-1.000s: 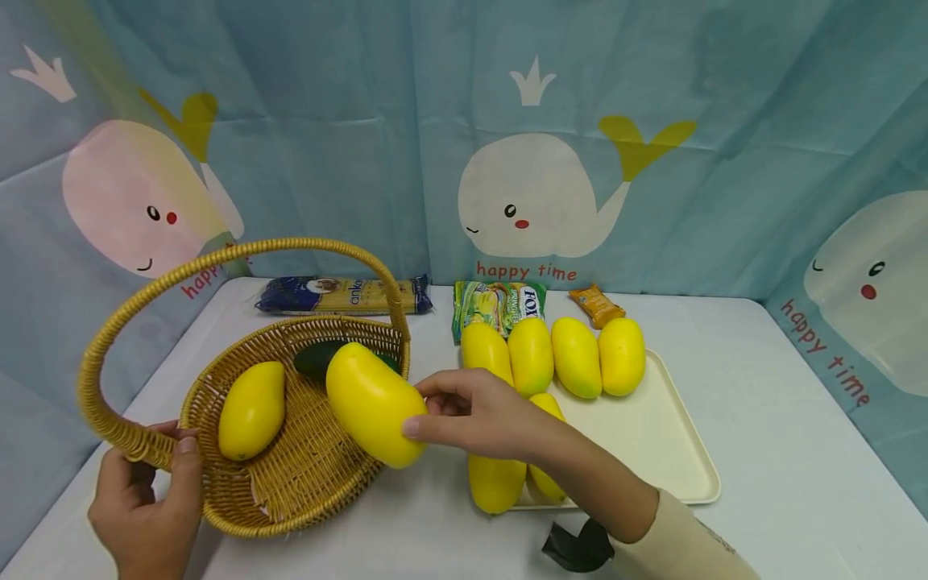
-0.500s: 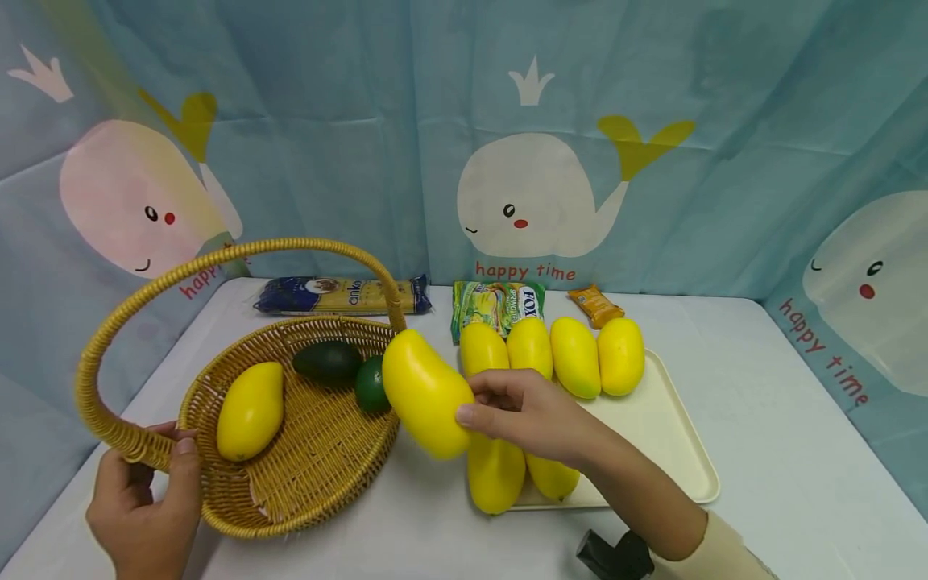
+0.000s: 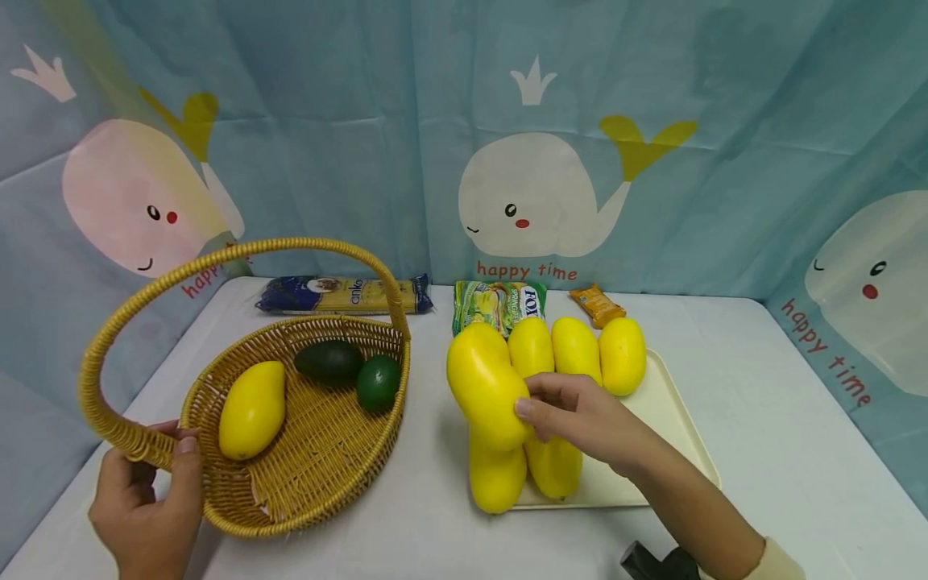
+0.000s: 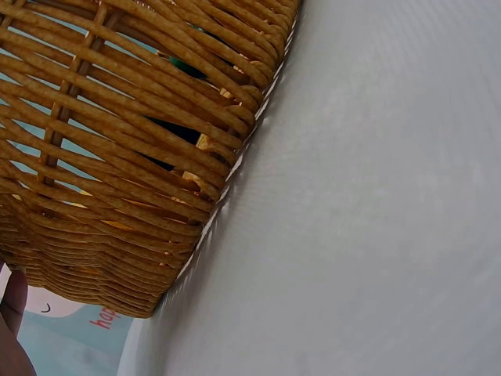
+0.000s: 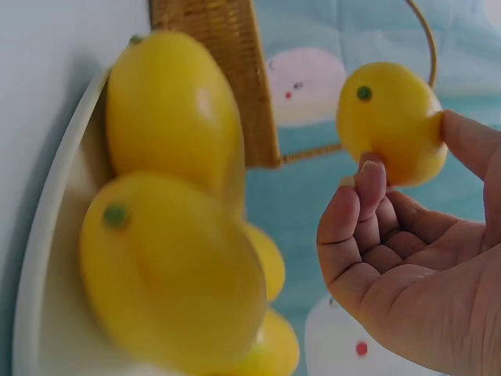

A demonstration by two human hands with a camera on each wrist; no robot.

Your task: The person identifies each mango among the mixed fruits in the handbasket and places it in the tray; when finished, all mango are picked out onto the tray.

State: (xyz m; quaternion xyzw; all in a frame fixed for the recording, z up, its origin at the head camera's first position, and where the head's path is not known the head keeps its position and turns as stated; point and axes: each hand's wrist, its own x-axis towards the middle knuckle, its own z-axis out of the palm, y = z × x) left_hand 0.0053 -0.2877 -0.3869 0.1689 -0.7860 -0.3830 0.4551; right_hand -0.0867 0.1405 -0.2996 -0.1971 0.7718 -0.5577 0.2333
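Note:
My left hand (image 3: 148,503) grips the wicker basket (image 3: 308,475) where its arched handle meets the near left rim. Inside the basket lie one yellow mango (image 3: 252,412) and two dark green avocados (image 3: 329,362). Between thumb and fingertips, my right hand (image 3: 590,423) pinches another mango (image 3: 484,387) at its right end, over the left part of the cream tray (image 3: 663,423). The right wrist view shows this held mango (image 5: 391,110) raised apart from two large mangoes (image 5: 172,266) on the tray. The left wrist view is mostly basket weave (image 4: 117,157).
More mangoes stand along the tray's back, one of them (image 3: 622,354) at the right end, and two lie at its front left, including one (image 3: 496,479). Behind are a pasta packet (image 3: 348,296), a green candy bag (image 3: 500,302) and a small orange packet (image 3: 598,306).
My right hand has carried the mango rightward from over the basket to over the tray's left side, uncovering the avocados. The left hand stays on the basket.

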